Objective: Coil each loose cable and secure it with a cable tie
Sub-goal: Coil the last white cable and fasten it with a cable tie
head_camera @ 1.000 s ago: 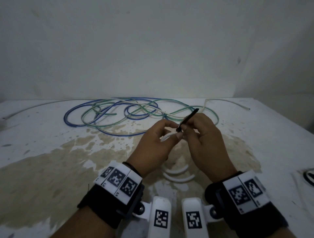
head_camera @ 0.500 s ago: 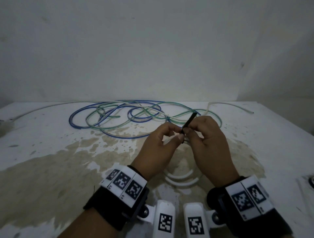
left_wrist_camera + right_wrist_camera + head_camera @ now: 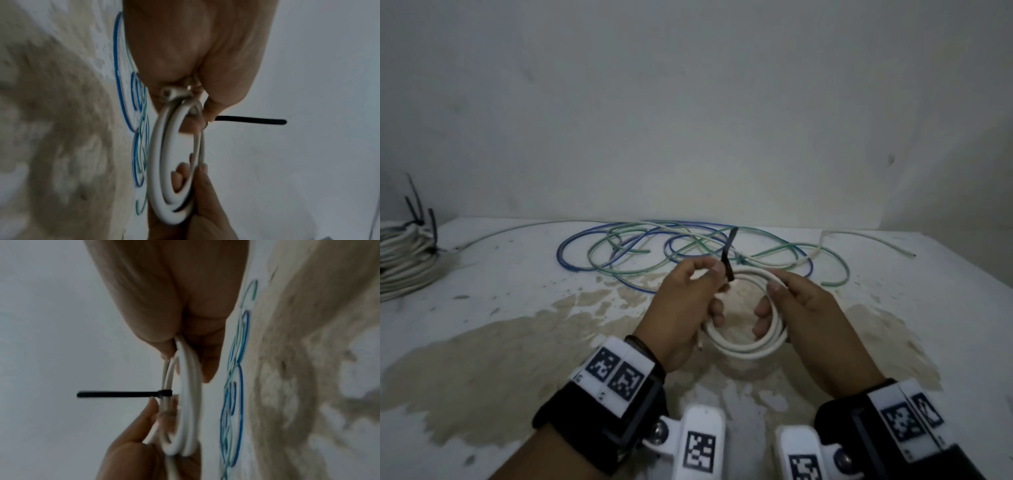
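Note:
A small white cable coil (image 3: pixel 748 349) hangs above the stained table, held between both hands. A black cable tie (image 3: pixel 727 255) is looped round the coil's far left side, and its tail sticks straight up. My left hand (image 3: pixel 710 275) pinches the coil right beside the tie, lower fingers curled through the ring. My right hand (image 3: pixel 770 303) grips the coil's right side, thumb on top and fingers inside. The left wrist view shows the coil (image 3: pixel 164 154) edge-on with the tie tail (image 3: pixel 251 121) pointing right. The right wrist view shows the tie head (image 3: pixel 164 392) tight against the coil (image 3: pixel 189 402).
Loose blue and green cables (image 3: pixel 654 248) lie tangled at the back of the table (image 3: pixel 500 342), with a loose white cable (image 3: pixel 866 241) running off to the right. Several white coils bound with black ties (image 3: pixel 404 263) are stacked at the far left edge. A wall stands close behind.
My right hand has let go of the tie tail and moved to the coil's right side. The coil has turned to face me, and the tie tail now stands upright.

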A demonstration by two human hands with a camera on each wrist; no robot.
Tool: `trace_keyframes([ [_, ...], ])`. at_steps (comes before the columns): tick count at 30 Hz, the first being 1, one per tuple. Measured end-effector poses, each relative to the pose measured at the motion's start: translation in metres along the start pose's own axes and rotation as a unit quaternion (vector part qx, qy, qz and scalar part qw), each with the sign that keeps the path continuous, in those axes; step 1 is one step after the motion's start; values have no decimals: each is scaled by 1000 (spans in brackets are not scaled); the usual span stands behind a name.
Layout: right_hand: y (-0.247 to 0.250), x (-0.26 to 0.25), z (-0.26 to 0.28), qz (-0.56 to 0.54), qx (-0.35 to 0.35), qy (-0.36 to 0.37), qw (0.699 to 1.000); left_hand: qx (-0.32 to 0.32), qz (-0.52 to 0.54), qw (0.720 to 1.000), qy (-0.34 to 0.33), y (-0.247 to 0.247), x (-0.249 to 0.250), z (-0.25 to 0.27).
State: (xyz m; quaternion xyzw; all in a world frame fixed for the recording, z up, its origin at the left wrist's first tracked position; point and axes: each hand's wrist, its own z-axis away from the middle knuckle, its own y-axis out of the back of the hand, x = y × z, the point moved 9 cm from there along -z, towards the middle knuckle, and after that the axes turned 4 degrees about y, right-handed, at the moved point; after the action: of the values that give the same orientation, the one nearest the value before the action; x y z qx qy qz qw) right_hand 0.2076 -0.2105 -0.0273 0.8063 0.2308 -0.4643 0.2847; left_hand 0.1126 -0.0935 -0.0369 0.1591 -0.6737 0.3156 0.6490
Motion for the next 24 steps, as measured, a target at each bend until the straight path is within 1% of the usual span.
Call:
trace_keyframes([
  [2, -7, -9, -2, -33, 8, -6, 999, -22, -41, 998, 40, 8, -6, 9],
  [3, -14, -14, -4, -33, -5, -3, 999, -32, -45, 997, 48, 12, -6, 15],
  [6, -47, -34, -10, 9, -82, 22, 996, -38, 48, 997, 50, 31, 4, 32],
  [8, -72, -43, -12, 4, -122, 11, 993, -24, 77, 996, 37, 51, 16, 40],
  [11, -116, -57, -15, -2, -185, -13, 983, 23, -6, 1000, -14, 94, 33, 45],
  [13, -147, -66, -18, -9, -216, -32, 976, 55, -36, 997, -32, 122, 40, 51],
  [15, -174, -73, -22, -56, -217, -75, 972, 88, -19, 995, -43, 151, 47, 56],
  [16, -188, -76, -22, -80, -214, -102, 968, 112, 7, 993, -46, 167, 49, 58],
  [18, -216, -79, -21, -101, -217, -135, 961, 158, 89, 982, -53, 202, 53, 63],
  [20, -243, -85, -17, -121, -232, -146, 954, 197, 146, 967, -74, 236, 61, 68],
  [22, -265, -91, -14, -134, -241, -148, 950, 218, 158, 960, -79, 264, 68, 73],
  [24, -286, -93, -12, -154, -252, -168, 941, 220, 143, 962, -74, 287, 76, 77],
])
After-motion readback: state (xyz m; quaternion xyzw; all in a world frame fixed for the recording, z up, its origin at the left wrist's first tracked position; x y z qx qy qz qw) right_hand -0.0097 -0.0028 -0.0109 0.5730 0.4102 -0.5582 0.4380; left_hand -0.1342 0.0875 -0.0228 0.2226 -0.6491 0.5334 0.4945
